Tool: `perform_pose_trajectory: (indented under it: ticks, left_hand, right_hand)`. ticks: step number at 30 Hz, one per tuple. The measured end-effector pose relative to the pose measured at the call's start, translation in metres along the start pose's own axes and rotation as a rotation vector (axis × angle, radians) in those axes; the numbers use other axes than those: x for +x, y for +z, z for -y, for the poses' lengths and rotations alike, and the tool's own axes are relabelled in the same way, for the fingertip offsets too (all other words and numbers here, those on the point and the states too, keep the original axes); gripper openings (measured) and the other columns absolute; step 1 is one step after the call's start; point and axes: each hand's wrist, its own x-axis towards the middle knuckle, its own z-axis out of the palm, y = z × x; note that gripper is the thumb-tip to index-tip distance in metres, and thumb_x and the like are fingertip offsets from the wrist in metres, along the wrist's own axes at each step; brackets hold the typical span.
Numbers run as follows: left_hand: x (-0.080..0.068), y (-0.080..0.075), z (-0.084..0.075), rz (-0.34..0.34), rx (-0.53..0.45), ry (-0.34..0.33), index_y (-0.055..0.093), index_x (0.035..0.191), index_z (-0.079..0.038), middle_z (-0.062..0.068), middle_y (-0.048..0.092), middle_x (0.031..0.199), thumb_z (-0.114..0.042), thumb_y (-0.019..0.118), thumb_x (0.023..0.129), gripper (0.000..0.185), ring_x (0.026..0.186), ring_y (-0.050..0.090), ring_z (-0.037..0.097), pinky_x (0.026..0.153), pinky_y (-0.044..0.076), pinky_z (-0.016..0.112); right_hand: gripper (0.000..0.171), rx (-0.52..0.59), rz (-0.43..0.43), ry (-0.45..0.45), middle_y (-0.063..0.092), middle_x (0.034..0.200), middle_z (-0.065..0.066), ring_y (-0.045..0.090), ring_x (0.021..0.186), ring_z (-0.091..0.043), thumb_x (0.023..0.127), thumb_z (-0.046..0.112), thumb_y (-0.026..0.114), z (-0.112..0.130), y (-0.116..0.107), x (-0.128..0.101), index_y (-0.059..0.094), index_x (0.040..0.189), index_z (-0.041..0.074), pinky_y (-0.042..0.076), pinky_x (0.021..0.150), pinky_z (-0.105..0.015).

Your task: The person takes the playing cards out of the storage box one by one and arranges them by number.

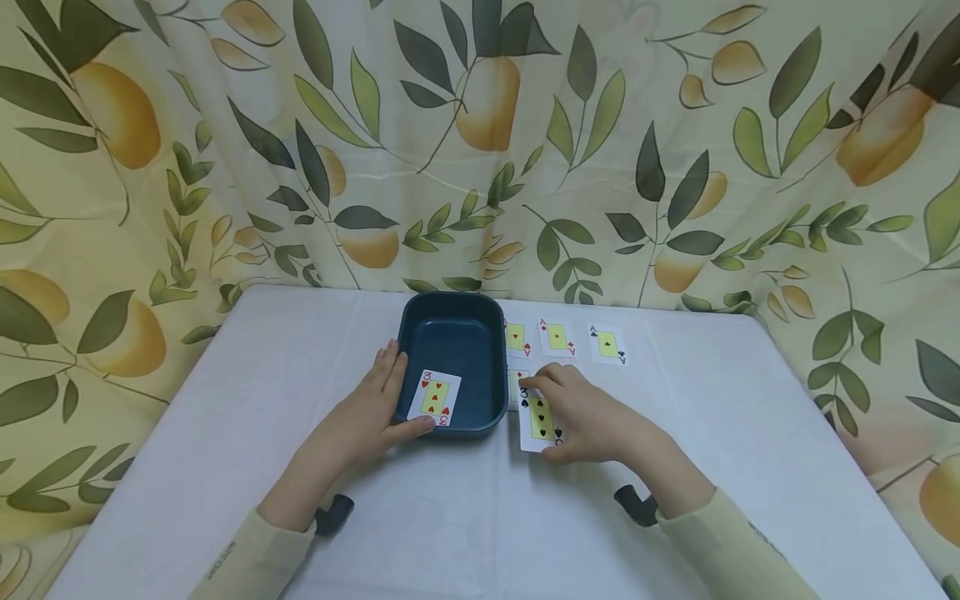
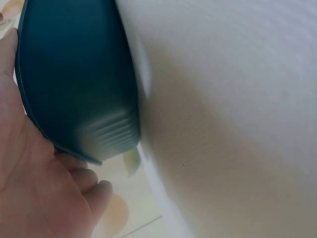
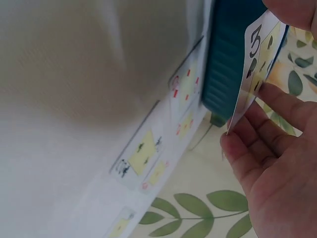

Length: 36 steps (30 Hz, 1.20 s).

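The right hand (image 1: 592,421) pinches the three of spades (image 1: 541,421), thumb on the face and fingers curled under its near edge; the right wrist view shows the card (image 3: 260,59) lifted at an angle off the table, just right of the dark teal tray (image 1: 453,350). The left hand (image 1: 375,412) pinches the three of hearts (image 1: 435,397), holding it at the tray's near left corner, palm against the tray's outer wall (image 2: 74,84). Whether that card touches the tray floor or hangs just above it I cannot tell from the head view.

The step in hand looks like gathering the threes into the tray: one three is at the tray, the next is just coming off the white table (image 1: 712,417). Under the right fingers another red-pip card (image 1: 517,382) lies flat beside the tray, mostly covered. On the far side a row stays face up: a red card (image 1: 516,338) partly hidden by the tray's rim, the ace of diamonds (image 1: 557,337), and the ace of spades (image 1: 607,344) furthest right.

The next move, as I judge it, calls for carrying the spades card left over the tray's right rim, high enough to clear it, without dragging the card beneath along. The left hand would need to let go of the hearts card or shift aside to give room.
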Motion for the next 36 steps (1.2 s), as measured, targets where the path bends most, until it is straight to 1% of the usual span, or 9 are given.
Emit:
perform_pose_trajectory:
  ticks: [7, 12, 18, 26, 36]
  left_hand:
    - [-0.001, 0.0, 0.001, 0.006, 0.001, -0.006, 0.011, 0.16, -0.003, 0.011, -0.004, 0.168, -0.076, 0.056, 0.084, 0.114, 0.155, 0.003, 0.031, 0.117, 0.028, 0.052]
    - [0.0, 0.0, 0.001, 0.006, 0.003, -0.003, 0.01, 0.16, -0.004, 0.011, -0.004, 0.168, -0.077, 0.055, 0.084, 0.115, 0.155, 0.003, 0.031, 0.117, 0.028, 0.051]
    - [0.001, 0.001, 0.001, 0.004, 0.004, 0.0, 0.011, 0.16, -0.004, 0.011, -0.004, 0.168, -0.079, 0.054, 0.083, 0.115, 0.155, 0.004, 0.031, 0.117, 0.028, 0.052]
    - [0.0, 0.001, 0.001, 0.004, 0.005, -0.008, 0.01, 0.16, -0.004, 0.01, -0.005, 0.168, -0.077, 0.055, 0.084, 0.114, 0.155, 0.003, 0.03, 0.118, 0.028, 0.051]
    - [0.0, 0.001, 0.001, 0.003, 0.002, -0.007, 0.01, 0.16, -0.004, 0.011, -0.004, 0.168, -0.076, 0.056, 0.084, 0.114, 0.155, 0.004, 0.031, 0.117, 0.029, 0.052]
  right_hand:
    - [0.088, -0.026, 0.022, -0.011, 0.048, 0.13, 0.002, 0.044, 0.106, -0.011, 0.067, 0.034, 0.088, -0.001, 0.014, -0.002, 0.05, 0.144, 0.015, 0.05, 0.084, -0.025]
    - [0.088, -0.029, 0.042, -0.001, 0.048, 0.127, 0.003, 0.043, 0.103, -0.009, 0.067, 0.035, 0.088, -0.001, 0.023, -0.001, 0.051, 0.144, 0.016, 0.05, 0.082, -0.024]
    - [0.088, -0.082, 0.064, -0.007, 0.049, 0.126, 0.004, 0.042, 0.1, -0.009, 0.067, 0.039, 0.086, -0.002, 0.032, 0.001, 0.051, 0.145, 0.016, 0.048, 0.081, -0.024]
    - [0.085, -0.082, 0.074, -0.018, 0.05, 0.124, 0.004, 0.042, 0.099, -0.01, 0.068, 0.042, 0.086, 0.001, 0.036, 0.002, 0.054, 0.142, 0.017, 0.047, 0.076, -0.023]
    - [0.086, -0.082, 0.085, -0.018, 0.05, 0.123, 0.004, 0.041, 0.1, -0.01, 0.067, 0.042, 0.086, 0.003, 0.037, 0.002, 0.054, 0.143, 0.017, 0.047, 0.076, -0.023]
